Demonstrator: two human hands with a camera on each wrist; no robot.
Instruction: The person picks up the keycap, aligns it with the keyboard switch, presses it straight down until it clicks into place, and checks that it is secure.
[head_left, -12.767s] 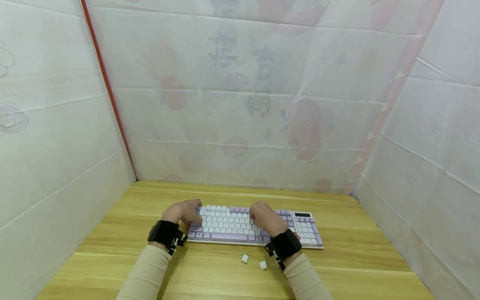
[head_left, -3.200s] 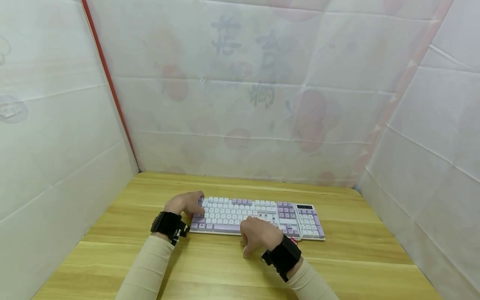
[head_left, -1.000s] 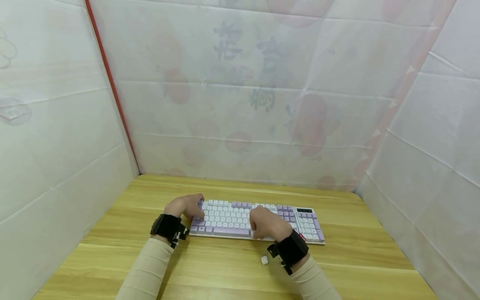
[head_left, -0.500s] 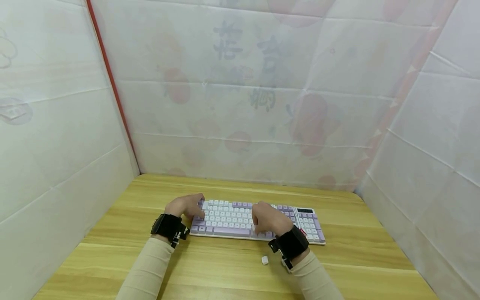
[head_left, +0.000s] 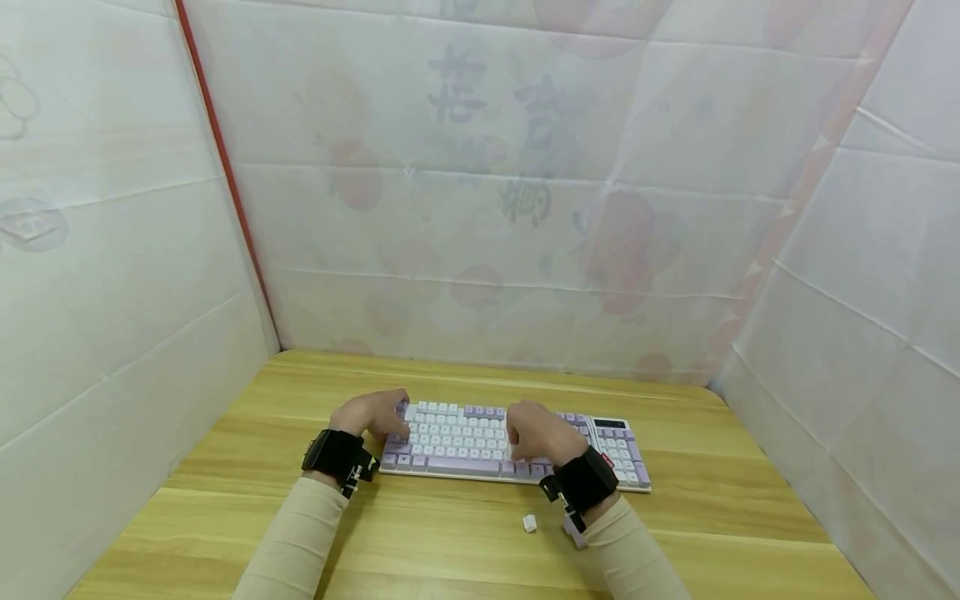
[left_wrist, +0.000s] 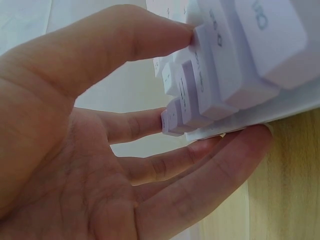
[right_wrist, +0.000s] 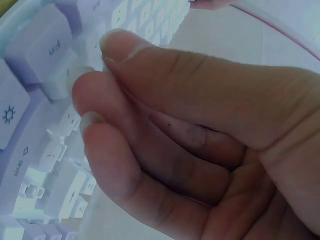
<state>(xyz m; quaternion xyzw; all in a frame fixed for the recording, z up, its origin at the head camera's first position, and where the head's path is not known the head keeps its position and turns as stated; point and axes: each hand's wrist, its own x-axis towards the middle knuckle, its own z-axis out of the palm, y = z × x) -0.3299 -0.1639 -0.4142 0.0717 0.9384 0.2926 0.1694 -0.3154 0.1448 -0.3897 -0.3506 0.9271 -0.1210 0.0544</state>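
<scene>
A white and lilac keyboard point(head_left: 457, 446) lies across the table. My left hand point(head_left: 371, 414) grips its left end; in the left wrist view the thumb point(left_wrist: 165, 42) presses the side keys and the other fingers reach along the edge and underside. My right hand point(head_left: 542, 432) is over the right part of the letter keys, its thumb and index fingertips point(right_wrist: 120, 45) pinched together close to the Fn key point(right_wrist: 42, 45). The small white keycap between them is hidden by the fingers. A bare switch point(right_wrist: 32, 191) shows among the keys in the right wrist view.
A loose white keycap point(head_left: 529, 523) lies on the wooden table point(head_left: 420, 533) in front of the keyboard. Beside it a lilac piece point(head_left: 573, 531) is partly covered by the right wrist. A white cable point(head_left: 592, 433) runs over the keyboard. Pale cloth walls point(head_left: 480, 250) enclose the table.
Of two white keycaps in front of the keyboard, one has left the table. My right hand has moved from there back onto the keys, lately drifting slightly up and right. The left hand keeps its grip.
</scene>
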